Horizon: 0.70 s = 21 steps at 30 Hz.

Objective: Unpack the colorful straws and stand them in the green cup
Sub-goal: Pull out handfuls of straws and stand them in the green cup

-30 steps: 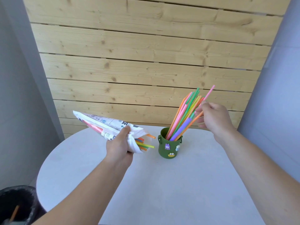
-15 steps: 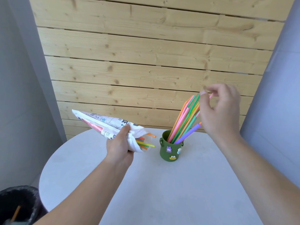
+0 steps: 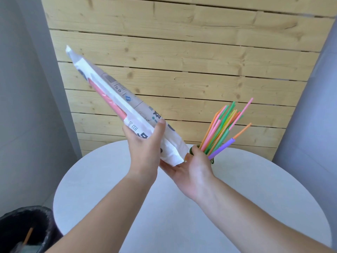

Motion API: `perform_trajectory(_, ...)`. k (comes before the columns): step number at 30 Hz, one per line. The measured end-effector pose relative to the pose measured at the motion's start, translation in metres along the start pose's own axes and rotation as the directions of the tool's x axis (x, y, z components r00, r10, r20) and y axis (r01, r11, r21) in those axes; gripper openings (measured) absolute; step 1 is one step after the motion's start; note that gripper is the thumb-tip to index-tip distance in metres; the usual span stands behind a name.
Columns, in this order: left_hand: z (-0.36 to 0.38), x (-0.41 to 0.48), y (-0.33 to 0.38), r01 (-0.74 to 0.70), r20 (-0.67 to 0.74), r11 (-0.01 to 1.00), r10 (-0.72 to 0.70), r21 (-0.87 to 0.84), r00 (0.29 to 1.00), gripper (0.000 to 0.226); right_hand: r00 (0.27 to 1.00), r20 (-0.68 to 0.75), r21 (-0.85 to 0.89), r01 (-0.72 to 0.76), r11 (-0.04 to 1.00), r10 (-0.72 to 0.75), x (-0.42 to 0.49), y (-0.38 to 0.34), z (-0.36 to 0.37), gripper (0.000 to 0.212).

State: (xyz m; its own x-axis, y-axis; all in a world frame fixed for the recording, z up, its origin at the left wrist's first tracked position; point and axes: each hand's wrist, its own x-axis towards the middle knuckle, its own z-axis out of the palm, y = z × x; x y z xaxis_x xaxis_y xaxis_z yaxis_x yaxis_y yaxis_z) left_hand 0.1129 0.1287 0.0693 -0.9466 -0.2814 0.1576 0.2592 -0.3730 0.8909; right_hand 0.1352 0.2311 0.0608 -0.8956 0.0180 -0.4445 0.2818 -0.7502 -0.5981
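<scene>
Head view, down over both forearms. Toward the far side of the round white table point(image 3: 109, 189), the green cup point(image 3: 191, 150), almost wholly hidden behind the right hand point(image 3: 193, 170); only slivers of green rim and side to be made out. Standing in it, the colorful straws point(image 3: 221, 128), leaning up and to the right, fanned at the tips, one thick purple one lowest on the right.

Just left of the cup, the white printed bag point(image 3: 113, 94), tilted steeply: closed end high at the upper left, open mouth down beside the cup. Gripped low by the left hand point(image 3: 144, 148), thumb across the front, fingers wrapped behind. Something pink showing through the bag's side; impossible to tell how many straws are inside.

Under the mouth, the right hand flat and palm up, fingers straight and largely covered by bag and left hand. Nothing plainly held; a small orange tip just visible at the mouth. Cannot tell whether palm meets bag.

Wide tabletop between cup and near edge, crossed by the two forearms; near edge cut off by the frame. Off the table's left edge, a black bin point(image 3: 36, 225), cropped at the corner, an orange straw point(image 3: 28, 235) inside. Behind, a pale plank wall point(image 3: 182, 61) between grey walls.
</scene>
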Motion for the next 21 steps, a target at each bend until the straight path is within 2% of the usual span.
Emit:
perform_trajectory(5, 0.009, -0.008, -0.001, -0.073, 0.067, 0.993, 0.066, 0.094, 0.996, 0.044, 1.0, -0.022, -0.051, 0.005, 0.999, -0.006, 0.012, 0.002, -0.005, 0.048)
perform_trajectory(9, 0.007, -0.003, -0.001, -0.054, -0.028, 0.996, 0.056, 0.073, 0.998, 0.043, 0.998, -0.065, -0.125, -0.014, 0.992, 0.006, 0.013, 0.002, -0.004, 0.042)
perform_trajectory(12, 0.003, 0.002, -0.003, -0.03, -0.098, 0.998, 0.035, 0.054, 0.995, 0.043, 0.988, -0.151, -0.309, -0.06, 0.949, 0.013, 0.009, 0.004, -0.005, 0.042)
perform_trajectory(14, 0.002, 0.003, -0.005, -0.012, -0.138, 0.999, 0.018, 0.041, 0.99, 0.046, 0.982, -0.189, -0.411, -0.052, 0.91, -0.03, 0.007, 0.002, -0.005, 0.041)
perform_trajectory(18, 0.002, 0.005, -0.011, 0.004, -0.219, 1.0, -0.006, -0.007, 0.976, 0.051, 0.972, -0.192, -0.509, 0.016, 0.86, -0.132, 0.007, 0.001, -0.002, 0.032)
perform_trajectory(21, 0.004, 0.006, -0.016, 0.033, -0.261, 0.998, -0.044, -0.045, 0.964, 0.049, 0.947, -0.12, -0.631, 0.158, 0.76, -0.297, 0.015, 0.007, -0.005, 0.027)
